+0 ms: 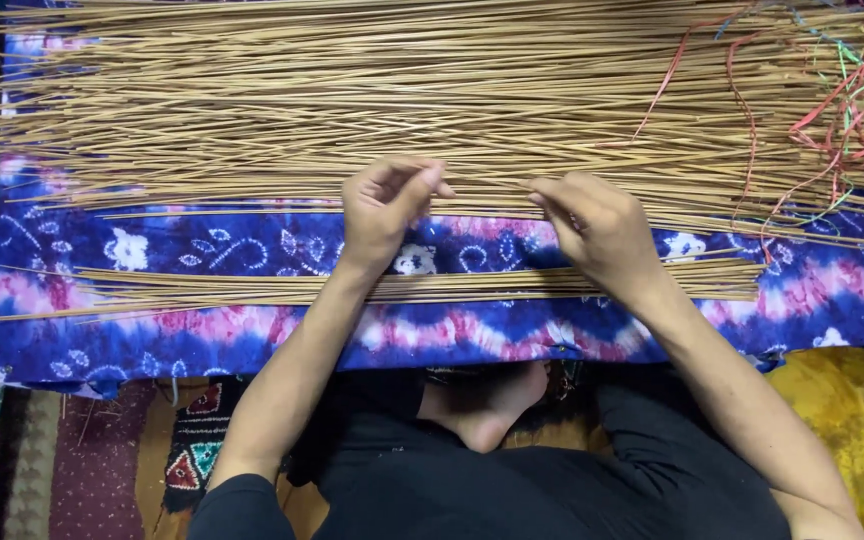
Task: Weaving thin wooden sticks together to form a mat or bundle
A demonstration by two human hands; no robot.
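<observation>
Straw-coloured sticks [432,90] lie in a broad heap just beyond my grip, their long axes running side to side across the blue and pink patterned cloth [202,250]; my left hand [382,215] is pinched, thumb against fingertips, at the near edge of that heap, and I think it has a stick or two nipped there, though I cannot tell for certain; my right hand [597,230] sits just beside it, fingers curled and closed at the same edge, and whether it grasps a stick I cannot tell either; nearer me than both hands, under the wrists, a smaller bundle of sticks [202,288] lies apart from the heap, pointing the same sideways way; out past my right hand, red and green strings [832,110] tangle over the stick ends; below the cloth my bare foot [492,405] shows.
</observation>
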